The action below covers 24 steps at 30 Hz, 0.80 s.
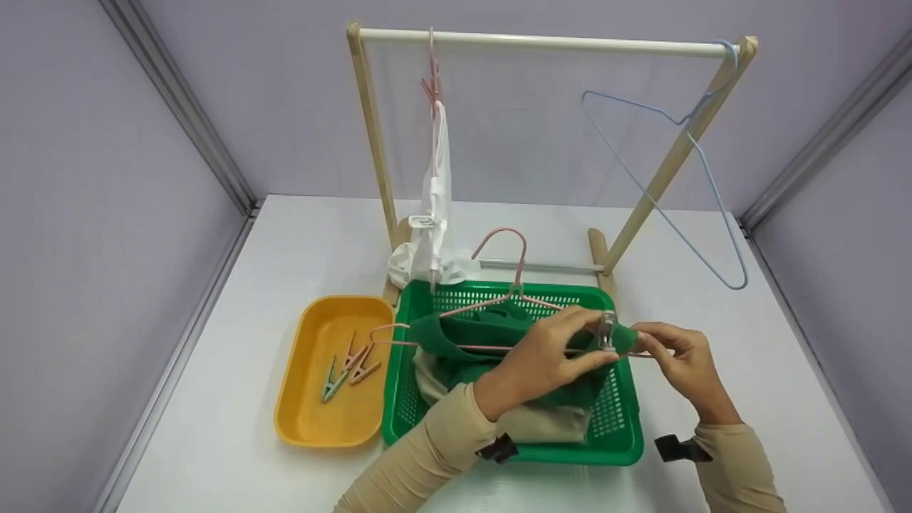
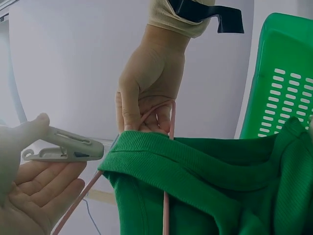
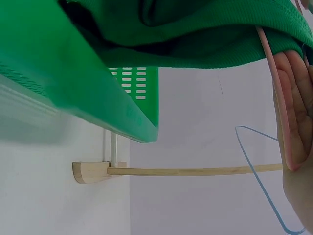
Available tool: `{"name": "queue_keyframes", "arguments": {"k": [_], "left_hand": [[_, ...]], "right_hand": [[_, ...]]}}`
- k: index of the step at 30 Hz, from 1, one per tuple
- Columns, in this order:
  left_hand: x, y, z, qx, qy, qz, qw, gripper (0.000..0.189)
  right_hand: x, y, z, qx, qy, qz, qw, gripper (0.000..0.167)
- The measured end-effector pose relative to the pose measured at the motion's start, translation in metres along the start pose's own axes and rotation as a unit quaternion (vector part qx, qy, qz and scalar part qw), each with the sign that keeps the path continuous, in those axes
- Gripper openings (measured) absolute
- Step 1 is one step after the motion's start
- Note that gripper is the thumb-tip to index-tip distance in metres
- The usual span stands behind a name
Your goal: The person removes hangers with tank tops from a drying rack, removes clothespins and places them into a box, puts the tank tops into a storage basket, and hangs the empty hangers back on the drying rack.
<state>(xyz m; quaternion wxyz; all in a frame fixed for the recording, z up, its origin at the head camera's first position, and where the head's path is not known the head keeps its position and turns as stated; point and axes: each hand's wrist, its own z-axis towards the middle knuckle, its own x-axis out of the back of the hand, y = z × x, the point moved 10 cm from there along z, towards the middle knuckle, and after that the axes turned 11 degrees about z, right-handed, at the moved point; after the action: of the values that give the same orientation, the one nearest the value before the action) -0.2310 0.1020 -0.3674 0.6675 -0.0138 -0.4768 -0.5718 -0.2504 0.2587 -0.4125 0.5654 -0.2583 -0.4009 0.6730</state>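
Observation:
Above the basket, a green garment [image 1: 495, 332] with a ribbed band hangs over a pink hanger [image 1: 525, 251], whose hook points up and back. My right hand [image 1: 680, 360] pinches the garment's edge at the hanger's right end; the left wrist view shows the pink wire looping by its fingers. Between thumb and fingers, my left hand [image 1: 545, 356] holds a pale grey clothespin [image 2: 68, 147], its tip right beside the ribbed band. Part of the garment is hidden behind my left hand in the head view.
Under the garment, the green basket [image 1: 630, 445] holds beige cloth [image 1: 548, 425]. An orange tray [image 1: 286, 399] at left contains several clothespins [image 1: 333, 381]. Behind stands a rack [image 1: 541, 43] with a white garment [image 1: 438, 206] on a pink hanger and a bare blue hanger [image 1: 645, 192].

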Motion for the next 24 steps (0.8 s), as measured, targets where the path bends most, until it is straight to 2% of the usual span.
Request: {"name": "queue_keyframes", "arguments": {"k": [4,9,15,19,24], "left_hand": [[0.0,-0.005,-0.009,0.006,-0.012,-0.009,0.9999,0.043],[-0.001,-0.013,-0.02,0.03,-0.033,-0.009,0.999,0.044],[0.001,-0.019,-0.025,0.044,-0.04,0.001,0.9982,0.043],[0.007,-0.024,-0.033,0.053,-0.043,0.007,0.9976,0.045],[0.023,-0.036,-0.054,0.068,-0.044,0.013,0.9966,0.046]], "right_hand": [[0.0,0.001,-0.001,-0.007,0.001,0.005,1.0,0.022],[0.0,0.002,-0.001,-0.009,0.002,-0.003,1.0,0.023],[0.001,0.002,-0.001,-0.013,0.006,-0.015,0.9998,0.022],[0.001,0.002,-0.002,-0.013,0.005,-0.006,0.9999,0.022],[0.003,0.002,-0.004,-0.012,0.005,-0.004,0.9999,0.022]]}}
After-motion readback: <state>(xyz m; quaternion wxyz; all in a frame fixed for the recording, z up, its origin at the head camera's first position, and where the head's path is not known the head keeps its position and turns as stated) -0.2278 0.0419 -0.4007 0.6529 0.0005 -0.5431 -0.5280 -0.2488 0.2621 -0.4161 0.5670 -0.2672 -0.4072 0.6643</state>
